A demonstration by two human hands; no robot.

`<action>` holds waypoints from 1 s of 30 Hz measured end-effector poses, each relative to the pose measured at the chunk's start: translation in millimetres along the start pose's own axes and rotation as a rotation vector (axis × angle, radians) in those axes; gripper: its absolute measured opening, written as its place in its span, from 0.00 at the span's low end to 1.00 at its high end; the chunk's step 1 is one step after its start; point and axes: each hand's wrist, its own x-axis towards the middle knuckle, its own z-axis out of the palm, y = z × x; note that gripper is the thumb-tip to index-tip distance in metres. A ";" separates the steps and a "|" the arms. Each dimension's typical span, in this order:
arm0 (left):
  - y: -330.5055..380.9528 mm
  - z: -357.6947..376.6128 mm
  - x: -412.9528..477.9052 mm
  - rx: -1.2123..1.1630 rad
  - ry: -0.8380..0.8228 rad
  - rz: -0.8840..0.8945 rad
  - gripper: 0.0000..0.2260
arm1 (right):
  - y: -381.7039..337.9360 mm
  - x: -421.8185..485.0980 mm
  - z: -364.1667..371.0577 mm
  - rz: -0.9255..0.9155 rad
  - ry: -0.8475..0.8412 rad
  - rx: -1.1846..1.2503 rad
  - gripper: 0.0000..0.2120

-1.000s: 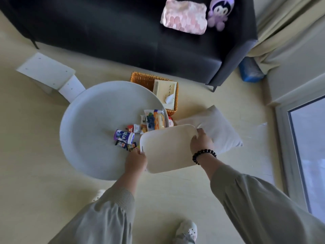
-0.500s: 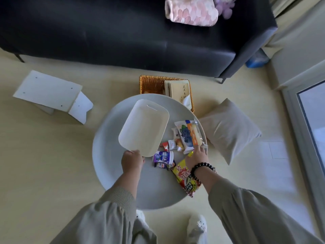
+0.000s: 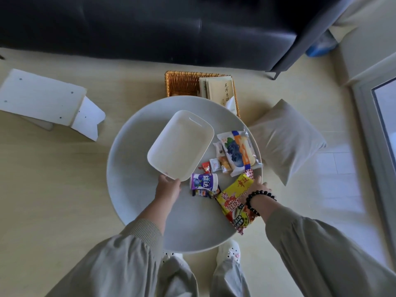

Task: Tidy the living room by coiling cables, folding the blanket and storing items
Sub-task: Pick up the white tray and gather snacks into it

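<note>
1. Gripping the near corner of the white rounded-rectangular plastic bin (image 3: 181, 144), the left hand (image 3: 168, 188) has its fingers curled round the rim. The bin sits open side up about the middle of the round pale-grey table (image 3: 128, 189) and looks empty.
2. The right hand (image 3: 258, 187) lies on the far end of the yellow-and-red crinkly snack packet (image 3: 234, 202), close to the table's right edge. From where I stand I cannot tell whether the fingers have pinched it or only rest on it.
3. I would keep that left hand on the rim, so the light bin does not skid when things land in it.
4. The packet's near end hangs over the table's near-right edge. It should be lifted clear rather than dragged, or it may slide to the floor.
5. The flat packet probably goes in first, laid along the bin's floor.
6. The purple-and-white cylindrical tub (image 3: 204, 182) lies on its side just beside the bin's near corner and could roll, so take it early.
7. The small wrapped sweets (image 3: 216, 165), between the bin and the blue-and-orange bread packet (image 3: 237, 153), want one gathering scoop.
</note>
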 end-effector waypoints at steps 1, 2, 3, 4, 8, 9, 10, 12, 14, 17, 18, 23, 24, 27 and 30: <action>0.7 2.9 -3.6 0.026 -0.029 -0.019 0.15 | 1.0 -0.8 -0.1 0.015 0.017 -0.013 0.35; 0.1 5.5 -5.1 0.039 -0.060 -0.046 0.13 | 1.9 0.5 1.0 0.021 0.025 -0.034 0.32; -0.2 7.8 -7.4 0.049 -0.085 -0.074 0.12 | 2.4 -0.4 0.5 0.019 0.023 -0.045 0.30; -1.7 10.7 -7.0 0.052 -0.094 -0.084 0.11 | 2.7 0.6 -0.7 0.015 0.015 -0.038 0.28; 0.2 15.5 -10.9 0.082 -0.086 -0.087 0.17 | 1.3 2.2 -8.6 -0.027 -0.117 0.016 0.30; 0.9 15.7 -11.9 0.098 -0.082 -0.091 0.17 | 0.2 -2.8 -17.4 -0.054 -0.121 0.018 0.28; 1.6 15.1 -13.1 0.124 -0.063 -0.085 0.15 | -0.5 -5.8 -26.2 -0.096 -0.100 0.002 0.26; 7.0 12.8 -18.2 0.206 0.008 -0.056 0.13 | -2.3 -8.6 -47.0 -0.190 -0.049 -0.006 0.27; 14.1 8.1 -21.1 0.306 0.100 -0.015 0.16 | -10.0 -13.8 -76.6 -0.264 -0.021 -0.015 0.27; 29.6 -1.9 -28.1 0.335 0.245 0.065 0.20 | -34.4 -19.6 -126.8 -0.344 0.038 -0.029 0.19; 33.9 -5.7 -29.0 0.305 0.262 0.103 0.24 | -44.9 -19.1 -138.2 -0.374 0.043 -0.022 0.18; 43.0 -17.9 -25.0 0.295 0.225 0.196 0.28 | -101.4 -37.0 -165.2 -0.500 -0.008 -0.065 0.23; 43.3 -19.3 -23.4 0.280 0.249 0.196 0.26 | -114.5 -40.3 -161.6 -0.523 -0.033 -0.038 0.24; 43.2 -20.3 -19.5 0.286 0.302 0.213 0.24 | -141.7 -33.3 -132.0 -0.548 -0.090 0.092 0.30; 43.7 -14.6 -13.1 0.356 0.303 0.183 0.29 | -136.8 -28.2 -113.3 -0.556 0.124 0.303 0.29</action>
